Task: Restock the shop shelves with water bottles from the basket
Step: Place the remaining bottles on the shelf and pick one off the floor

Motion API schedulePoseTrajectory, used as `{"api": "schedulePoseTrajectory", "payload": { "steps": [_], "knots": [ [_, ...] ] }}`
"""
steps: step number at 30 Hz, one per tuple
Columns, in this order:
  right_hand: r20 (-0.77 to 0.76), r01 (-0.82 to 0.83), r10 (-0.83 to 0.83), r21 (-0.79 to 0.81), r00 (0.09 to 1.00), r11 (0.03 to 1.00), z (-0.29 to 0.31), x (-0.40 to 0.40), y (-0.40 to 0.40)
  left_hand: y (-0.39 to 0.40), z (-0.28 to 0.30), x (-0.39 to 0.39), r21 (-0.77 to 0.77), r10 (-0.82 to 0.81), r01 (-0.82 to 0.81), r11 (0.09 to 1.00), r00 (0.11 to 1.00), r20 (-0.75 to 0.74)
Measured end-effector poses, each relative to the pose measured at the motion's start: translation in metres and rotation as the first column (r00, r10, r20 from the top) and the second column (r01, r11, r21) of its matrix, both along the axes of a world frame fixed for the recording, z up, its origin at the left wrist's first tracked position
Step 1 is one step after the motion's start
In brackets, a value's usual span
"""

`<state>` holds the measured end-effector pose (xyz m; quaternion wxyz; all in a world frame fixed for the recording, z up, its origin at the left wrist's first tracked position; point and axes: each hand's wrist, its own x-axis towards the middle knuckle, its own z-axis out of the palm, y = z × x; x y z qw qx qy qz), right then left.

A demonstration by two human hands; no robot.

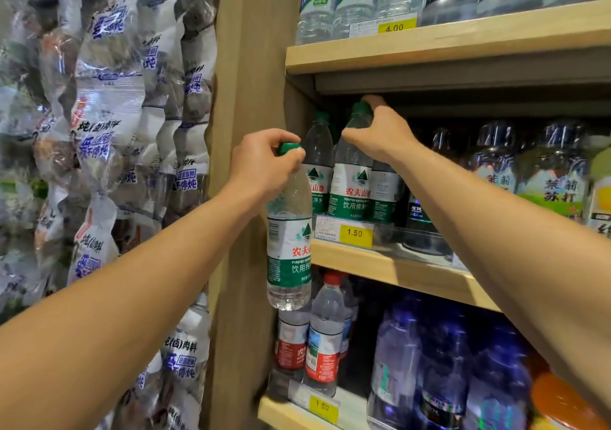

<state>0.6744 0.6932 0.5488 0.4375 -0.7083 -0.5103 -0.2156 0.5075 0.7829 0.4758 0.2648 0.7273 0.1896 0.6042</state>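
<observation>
Two green-capped water bottles are in hand at once. Left hand (264, 161) has its fingers curled round the cap and neck of one bottle (289, 244), which hangs upright in the air just outside the shelf unit, in front of the wooden side post (251, 65) and level with the middle shelf (396, 267). Right hand (380, 132) reaches further in, its grip closed from above over the cap and shoulder of a second bottle (352, 185), which stands upright or nearly so at the front of that shelf; whether its base is fully down I cannot tell. A third matching bottle (318, 165) stands just left of it, against the side wall. Long axes of all three run vertical. The hanging bottle lies left of and lower than the row, so it would seem to need lifting over the shelf lip and moving right; the left hand is the nearer one for that, though the open slot is not plain to see. Labels are white and green with a mountain mark, reading 农夫山泉 in red and 饮用纯净水. Yellow price tag (355, 233) below reads 1.50; upper shelf tag (395, 27) 4.00; lowest tag (322, 406) 1.50. Red-labelled bottles (322, 340) stand on the bottom shelf. Hanging packets (109, 125) on the left show 炖肉料. No basket in view.
</observation>
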Motion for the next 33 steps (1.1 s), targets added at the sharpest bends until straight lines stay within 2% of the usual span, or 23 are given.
{"api": "schedulePoseTrajectory", "payload": {
  "steps": [7, 10, 15, 24, 33],
  "knots": [
    [0.113, 0.105, -0.089, -0.152, 0.990, 0.983, -0.039, 0.004, -0.010, 0.007, -0.010, 0.003, 0.031, 0.029, -0.027, 0.999, 0.998, -0.052],
    [0.067, 0.062, -0.049, -0.211, 0.997, 0.975, -0.064, 0.005, -0.007, 0.007, -0.009, 0.001, 0.037, 0.029, -0.027, 0.999, 0.998, -0.048],
    [0.062, 0.017, -0.009, -0.122, 0.998, 0.992, -0.077, 0.006, 0.004, 0.006, -0.010, 0.001, 0.037, 0.022, -0.021, 0.999, 0.999, -0.037],
    [0.145, 0.002, 0.012, -0.099, 0.989, 0.995, -0.080, 0.000, 0.038, 0.008, -0.015, 0.000, 0.024, 0.000, 0.001, 1.000, 0.999, -0.032],
    [0.123, -0.088, 0.097, -0.075, 0.988, 0.993, -0.076, 0.003, 0.039, 0.006, -0.018, -0.004, 0.038, -0.007, 0.009, 0.999, 0.999, -0.044]
  ]
}}
